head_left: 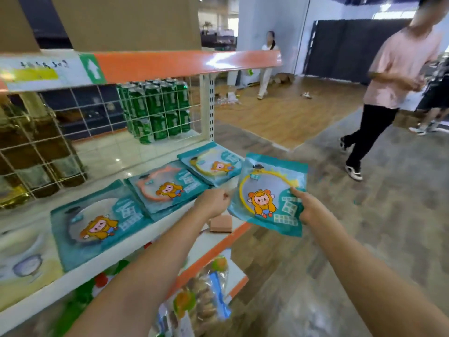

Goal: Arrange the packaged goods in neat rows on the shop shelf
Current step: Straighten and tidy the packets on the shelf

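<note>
Packets of teal, glossy plastic lie flat in a row along the white shop shelf (pixel 155 233), each printed with a cartoon figure in an orange hood and a ring-shaped item showing through a clear window. The nearest packet (pixel 97 224) holds a grey ring, the middle packet (pixel 167 188) a salmon one, the far packet (pixel 211 166) a yellow one; the three overlap slightly at their edges. A fourth, the held packet (pixel 269 195), with a yellow ring, hangs in the air off the shelf's end, above the grey floor.

Behind the row, a white wire grid fronts stacked green cans (pixel 158 108) and amber bottles (pixel 31 147). A small pinkish block (pixel 221 223) sits at the shelf's front edge. Bagged snacks (pixel 201 305) in clear crinkled film lie on the shelf below. Cardboard boxes (pixel 126 20) stand on the orange-edged shelf above. A passer-by in a pink shirt (pixel 398 69) walks nearby.

The right hand (pixel 308 207) grips the held packet's right edge, thumb on top. The left hand (pixel 213 203) is loosely curled by that packet's left edge; whether it touches is unclear.
</note>
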{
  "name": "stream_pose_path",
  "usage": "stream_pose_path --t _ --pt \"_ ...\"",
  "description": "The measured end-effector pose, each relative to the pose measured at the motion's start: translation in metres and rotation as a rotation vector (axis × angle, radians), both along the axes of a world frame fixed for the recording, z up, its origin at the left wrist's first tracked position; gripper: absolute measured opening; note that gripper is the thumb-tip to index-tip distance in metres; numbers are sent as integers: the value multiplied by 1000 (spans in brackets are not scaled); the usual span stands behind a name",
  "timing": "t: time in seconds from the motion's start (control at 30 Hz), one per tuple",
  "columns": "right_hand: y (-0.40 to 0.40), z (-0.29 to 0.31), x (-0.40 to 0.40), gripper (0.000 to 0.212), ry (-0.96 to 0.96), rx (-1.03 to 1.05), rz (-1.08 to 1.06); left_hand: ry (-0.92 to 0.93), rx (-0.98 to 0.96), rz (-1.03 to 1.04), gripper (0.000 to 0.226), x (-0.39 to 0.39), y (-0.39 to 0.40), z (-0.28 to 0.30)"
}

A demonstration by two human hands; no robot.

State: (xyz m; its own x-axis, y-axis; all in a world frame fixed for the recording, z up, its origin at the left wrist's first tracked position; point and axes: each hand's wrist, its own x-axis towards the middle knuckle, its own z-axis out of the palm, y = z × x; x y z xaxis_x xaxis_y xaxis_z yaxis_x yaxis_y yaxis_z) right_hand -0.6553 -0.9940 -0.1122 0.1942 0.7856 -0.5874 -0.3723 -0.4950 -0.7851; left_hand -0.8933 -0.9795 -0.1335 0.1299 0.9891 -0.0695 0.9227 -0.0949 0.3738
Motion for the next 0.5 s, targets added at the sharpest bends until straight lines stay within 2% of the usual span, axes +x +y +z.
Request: stream_pose_path --t 0.17,0.3,0.5 --pt "40 4 -3 20 8 17 142 -69 -24 157 37 2 7 7" --pt "67 -1 -15 19 31 14 244 -100 -31 260 24 -10 10 4" --pt "98 0 -60 20 54 16 415 -417 -29 508 23 -43 9 19"
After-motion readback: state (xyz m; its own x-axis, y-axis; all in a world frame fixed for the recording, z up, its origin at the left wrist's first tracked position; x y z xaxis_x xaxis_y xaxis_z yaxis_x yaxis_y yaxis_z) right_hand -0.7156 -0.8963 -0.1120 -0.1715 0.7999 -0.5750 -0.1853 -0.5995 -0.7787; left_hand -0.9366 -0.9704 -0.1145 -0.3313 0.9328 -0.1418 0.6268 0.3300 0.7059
